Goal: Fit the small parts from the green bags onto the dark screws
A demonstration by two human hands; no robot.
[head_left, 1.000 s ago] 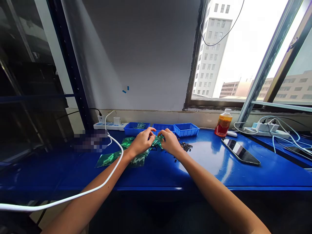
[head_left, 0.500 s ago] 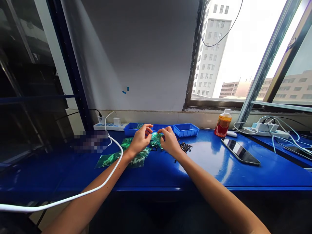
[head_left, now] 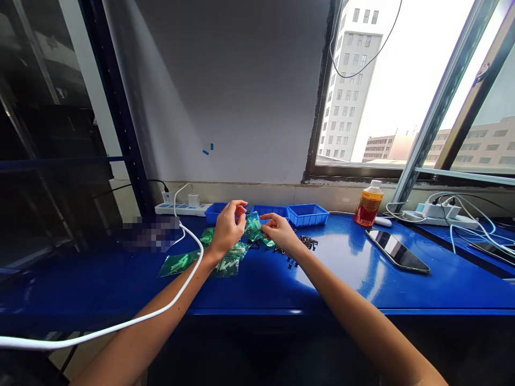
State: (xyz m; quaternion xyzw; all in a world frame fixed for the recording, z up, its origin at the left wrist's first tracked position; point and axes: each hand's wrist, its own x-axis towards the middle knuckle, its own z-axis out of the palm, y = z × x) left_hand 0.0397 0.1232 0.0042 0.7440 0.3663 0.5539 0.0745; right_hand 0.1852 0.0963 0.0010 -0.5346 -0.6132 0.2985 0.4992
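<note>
A small green-tinted clear plastic bag (head_left: 253, 226) with pale pieces in it is held up between my hands. My left hand (head_left: 227, 229) is closed, thumb and fingers curled at the bag's left edge. From the other side, my right hand (head_left: 279, 231) pinches the bag between thumb and index finger. More green plastic bags (head_left: 228, 265) with pale, stick-like parts lie under and beside my left wrist. Loose black screws (head_left: 308, 243) are scattered on the blue table around my right wrist. Part of the bags is hidden behind my left hand and forearm.
Behind my hands stand blue bins (head_left: 308, 215) in a row. A drink bottle (head_left: 368, 205) and a phone (head_left: 397, 251) are on the right. A white cable (head_left: 161, 308) hangs across my left forearm. Power strips (head_left: 182, 208) lie along the wall.
The small bag now stands more upright between my hands. My left hand has shifted slightly left and up, my right hand slightly down, uncovering more of the bag and screws.
</note>
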